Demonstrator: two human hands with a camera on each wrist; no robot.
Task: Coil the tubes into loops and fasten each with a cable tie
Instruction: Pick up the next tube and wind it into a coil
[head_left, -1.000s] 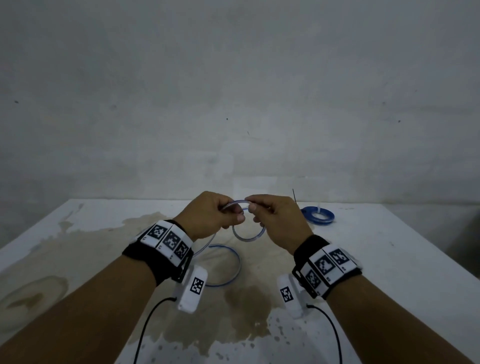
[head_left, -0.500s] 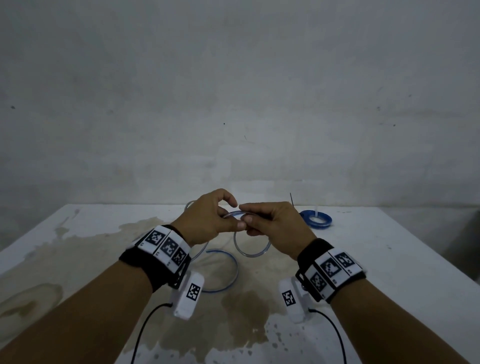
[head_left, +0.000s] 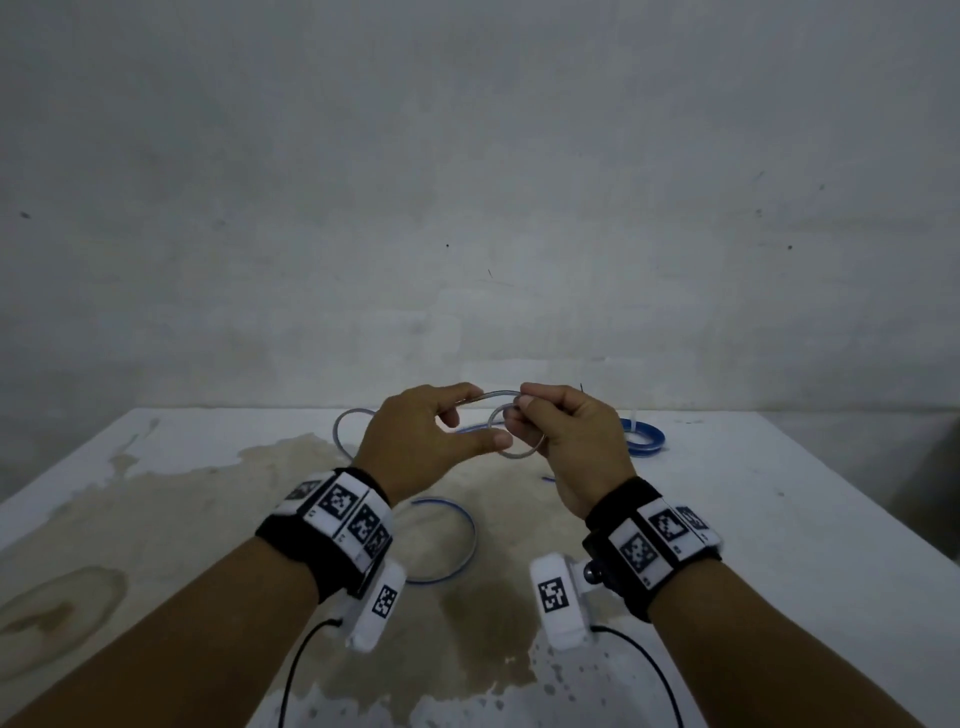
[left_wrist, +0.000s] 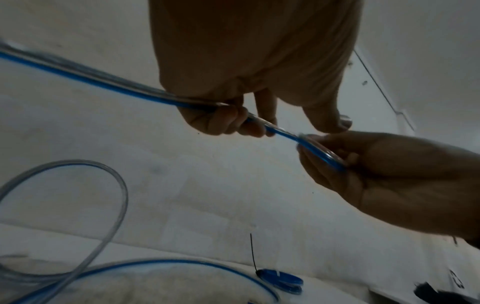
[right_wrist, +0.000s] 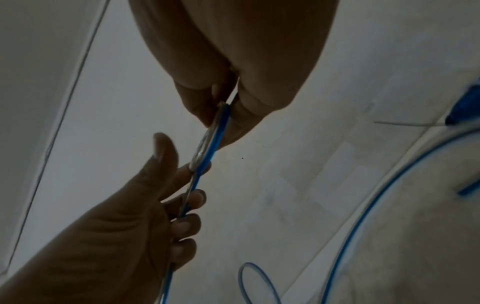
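A clear tube with a blue stripe (head_left: 498, 393) is held up above the table between both hands. My right hand (head_left: 522, 408) pinches a small loop of it (head_left: 519, 453) between thumb and fingers; the right wrist view shows that pinch (right_wrist: 221, 117). My left hand (head_left: 483, 415) is just left of the loop. Its lower fingers (left_wrist: 226, 120) curl round the tube and its thumb (left_wrist: 331, 121) sticks out free. The rest of the tube (head_left: 457, 540) trails down and curves over the table. A coiled blue tube (head_left: 647, 439) lies at the back right, a black cable tie (left_wrist: 253, 253) standing up from it.
The white table (head_left: 779, 545) has a broad brown stain in the middle and front. A grey wall stands right behind its far edge. A white tie tail (right_wrist: 407, 124) juts from the coiled tube. Cables hang from both wrist cameras.
The left thumb has come off the tube and the left hand has drawn a little leftwards from the right hand. The right hand keeps pinching the small loop.
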